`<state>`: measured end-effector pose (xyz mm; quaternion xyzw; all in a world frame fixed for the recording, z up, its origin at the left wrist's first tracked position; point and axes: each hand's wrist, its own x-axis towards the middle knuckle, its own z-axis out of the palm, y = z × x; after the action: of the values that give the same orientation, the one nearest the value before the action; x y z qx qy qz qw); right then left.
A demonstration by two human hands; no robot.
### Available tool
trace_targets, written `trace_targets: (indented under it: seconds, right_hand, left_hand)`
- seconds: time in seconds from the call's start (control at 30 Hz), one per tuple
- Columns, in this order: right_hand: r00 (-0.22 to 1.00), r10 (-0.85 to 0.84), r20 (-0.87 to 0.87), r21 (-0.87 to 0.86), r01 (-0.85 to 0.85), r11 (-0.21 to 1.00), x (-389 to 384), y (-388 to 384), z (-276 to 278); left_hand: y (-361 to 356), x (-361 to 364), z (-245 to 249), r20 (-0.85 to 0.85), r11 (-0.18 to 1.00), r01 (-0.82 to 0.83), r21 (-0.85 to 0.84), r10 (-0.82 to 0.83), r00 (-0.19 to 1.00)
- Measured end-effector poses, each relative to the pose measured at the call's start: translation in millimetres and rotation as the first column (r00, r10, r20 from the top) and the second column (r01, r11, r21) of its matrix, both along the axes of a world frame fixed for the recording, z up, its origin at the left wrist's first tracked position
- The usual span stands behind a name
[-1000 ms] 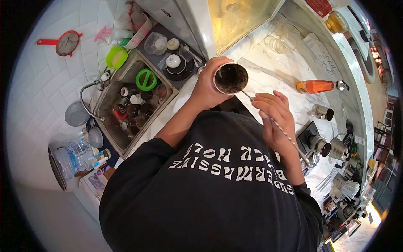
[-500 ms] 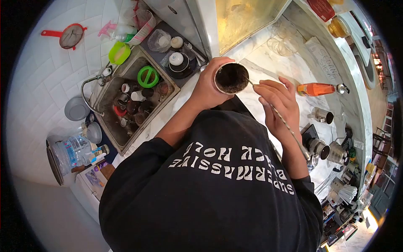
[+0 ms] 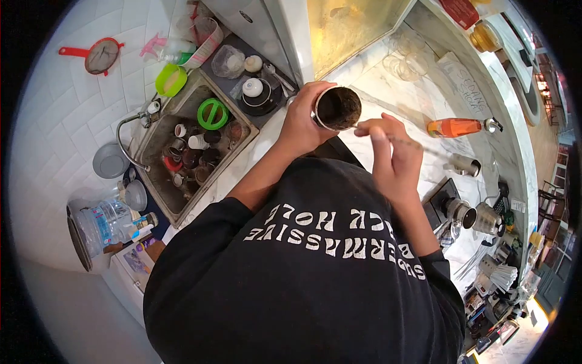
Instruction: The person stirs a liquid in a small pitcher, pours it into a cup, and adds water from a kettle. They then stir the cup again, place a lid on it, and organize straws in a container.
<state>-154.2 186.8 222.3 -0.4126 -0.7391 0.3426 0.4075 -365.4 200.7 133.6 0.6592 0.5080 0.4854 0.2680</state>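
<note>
Marbled counter (image 3: 418, 112) stretches beyond the right hand (image 3: 397, 161), which pinches a blurred, slender stirrer (image 3: 412, 144) near the rim of the cup (image 3: 338, 108) wrapped in the left hand (image 3: 302, 124), probably light, stiff, slippery if wet, and best held around its outer wall.

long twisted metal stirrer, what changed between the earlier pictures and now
The long twisted metal stirrer, now blurred, has swung: its outer end moved away from the body as the right hand turned. Nothing was let go. The left hand still grips the pale-rimmed cup; the orange bottle stayed put.
</note>
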Motion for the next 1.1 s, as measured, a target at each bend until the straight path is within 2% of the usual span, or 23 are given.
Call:
trace_targets:
  seconds: [0.07, 0.1, 0.2, 0.23, 0.33, 0.43, 0.53, 0.67, 0.83, 0.97, 1.07, 1.1]
  right_hand:
    - [0.975, -0.131, -0.179, -0.3, 0.073, 0.951, -5.8, 0.9, 2.2]
    - [0.95, -0.159, -0.27, -0.314, 0.069, 0.947, -6.3, 5.0, -1.4]
    - [0.885, -0.242, -0.398, -0.354, 0.095, 0.93, -4.3, 16.5, -7.5]
    - [0.897, -0.234, -0.375, -0.319, 0.113, 0.941, -1.0, 19.1, -12.5]
    - [0.964, -0.211, -0.162, -0.254, 0.166, 0.953, 9.8, 18.7, -6.0]
    - [0.983, -0.181, -0.037, -0.111, 0.176, 0.978, 17.1, 14.1, -8.0]
    - [0.978, -0.091, 0.187, 0.24, 0.044, 0.97, 21.7, 14.1, -4.7]
    - [0.981, 0.06, 0.185, 0.243, -0.105, 0.964, 14.8, 7.7, 2.3]
    - [0.989, 0.099, 0.111, 0.163, -0.116, 0.98, 6.9, 8.2, 0.6]
    - [0.974, -0.101, -0.203, -0.2, 0.06, 0.978, 1.4, 10.8, -4.2]
    - [0.939, -0.214, -0.27, -0.266, 0.14, 0.954, 5.1, 14.9, -7.7]
    - [0.946, -0.232, -0.224, -0.264, 0.17, 0.949, 8.8, 15.5, -9.0]
  left_hand:
    - [-0.3, 2.9, 2.9, 0.001, 0.999, -0.015, -0.031, 0.015, 1.0]
    - [0.0, 3.5, 4.3, 0.001, 0.999, -0.024, -0.045, 0.024, 1.0]
    - [0.0, 3.6, 4.0, 0.029, 0.999, -0.033, -0.037, 0.034, 0.999]
    - [-0.4, 3.4, 4.1, 0.028, 0.999, -0.035, -0.032, 0.036, 0.999]
    - [-1.7, 2.0, 4.7, 0.028, 0.999, -0.047, -0.025, 0.048, 0.998]
    - [-2.9, 0.6, 3.8, 0.026, 0.998, -0.059, -0.021, 0.06, 0.998]
    - [-3.8, 0.1, 2.0, 0.005, 0.998, -0.062, -0.019, 0.062, 0.998]
    - [-3.9, -0.7, -2.4, -0.022, 0.999, -0.044, -0.004, 0.044, 0.999]
    - [-2.6, 4.5, -5.2, 0.058, 1.0, 0.002, -0.014, -0.001, 0.998]
    - [-5.1, 12.3, -1.5, 0.066, 0.996, 0.002, -0.088, 0.004, 0.998]
    - [-4.6, 11.7, 0.4, 0.036, 0.996, -0.001, -0.094, 0.004, 0.999]
    - [-4.3, 10.7, 0.7, 0.016, 0.996, -0.002, -0.085, 0.003, 1.0]
